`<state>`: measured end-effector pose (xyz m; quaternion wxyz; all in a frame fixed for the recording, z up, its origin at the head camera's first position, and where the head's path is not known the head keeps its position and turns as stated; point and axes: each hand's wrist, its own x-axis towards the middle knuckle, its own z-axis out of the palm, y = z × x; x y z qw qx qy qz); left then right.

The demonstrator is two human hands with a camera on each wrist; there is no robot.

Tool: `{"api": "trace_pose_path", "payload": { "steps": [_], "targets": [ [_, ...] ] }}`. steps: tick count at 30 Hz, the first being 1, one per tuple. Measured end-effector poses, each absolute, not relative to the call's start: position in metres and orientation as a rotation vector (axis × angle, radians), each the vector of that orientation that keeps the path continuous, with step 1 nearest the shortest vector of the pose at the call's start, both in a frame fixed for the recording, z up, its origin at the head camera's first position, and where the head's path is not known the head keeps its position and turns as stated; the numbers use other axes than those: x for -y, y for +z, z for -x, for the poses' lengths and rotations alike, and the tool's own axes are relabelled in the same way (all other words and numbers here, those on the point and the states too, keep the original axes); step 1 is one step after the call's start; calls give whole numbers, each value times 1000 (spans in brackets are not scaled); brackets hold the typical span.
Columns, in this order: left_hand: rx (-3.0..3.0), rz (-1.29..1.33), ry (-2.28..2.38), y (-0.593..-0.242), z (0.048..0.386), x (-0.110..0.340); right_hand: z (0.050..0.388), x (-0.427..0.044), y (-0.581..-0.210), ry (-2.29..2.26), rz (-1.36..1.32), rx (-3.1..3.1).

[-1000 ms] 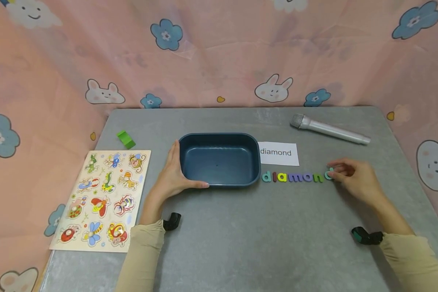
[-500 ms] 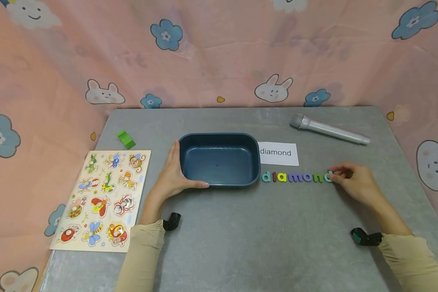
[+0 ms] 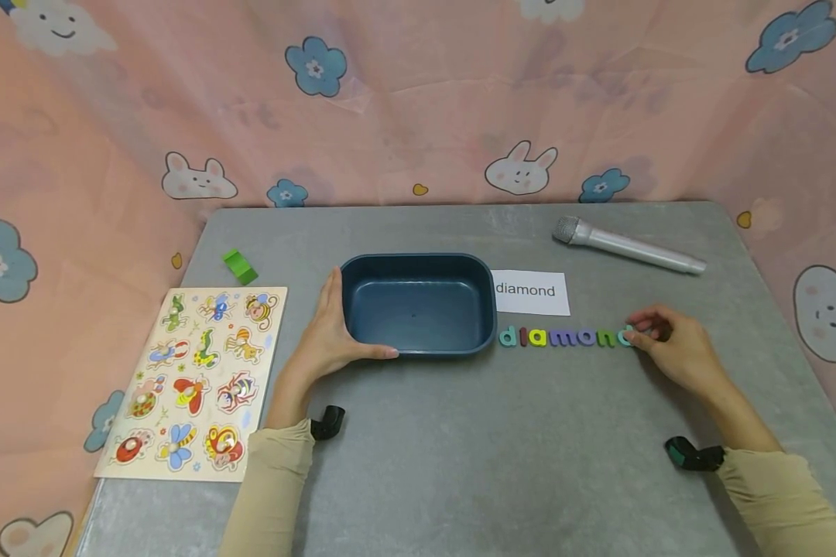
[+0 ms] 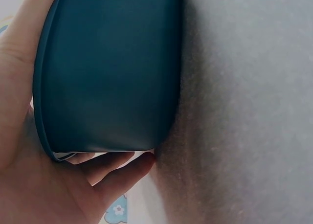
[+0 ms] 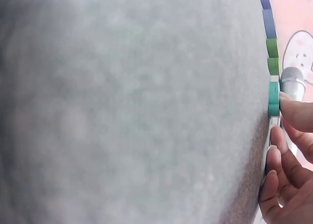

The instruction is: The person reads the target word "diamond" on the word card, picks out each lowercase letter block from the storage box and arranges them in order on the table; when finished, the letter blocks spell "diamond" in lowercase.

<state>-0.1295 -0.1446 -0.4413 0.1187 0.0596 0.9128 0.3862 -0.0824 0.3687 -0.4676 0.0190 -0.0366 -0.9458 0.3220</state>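
My left hand [image 3: 327,333] grips the left end of a dark blue plastic bin [image 3: 418,350], thumb along its front wall and fingers on its left side. The left wrist view shows the bin's outer wall [image 4: 112,77] between thumb and fingers. My right hand [image 3: 683,348] holds a teal letter d [image 3: 625,336] at the right end of a row of coloured letters [image 3: 559,338] spelling "diamond". In the right wrist view the thumb rests against that teal letter [image 5: 274,99], which stands beside a green letter [image 5: 272,55]; the other fingers are curled below it.
Behind the letters lies a white card [image 3: 539,294] printed "diamond", partly behind the bin. A silver microphone [image 3: 630,246] lies at the back right. A wooden insect puzzle board [image 3: 198,379] and a green block [image 3: 240,267] are on the left of the grey table [image 3: 474,464].
My right hand has shifted slightly left, with the teal letter d now closer to the green letter n. My left hand and the bin stay in place.
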Motion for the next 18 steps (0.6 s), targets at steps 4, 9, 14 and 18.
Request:
{"api": "trace_pose_path", "payload": {
  "steps": [4,9,14,18],
  "targets": [
    [-2675,-178,1110,-440,128,144,82,-369,-468,1025,112,2931],
    [-2728,-228,1037,-438,126,146,81,-368,-462,1063,124,2909],
    [-2847,-308,888,-440,125,145,84,-350,-454,1006,86,2819],
    [-2949,-336,807,-441,126,143,89,-327,-449,906,-35,2714]
  ]
}}
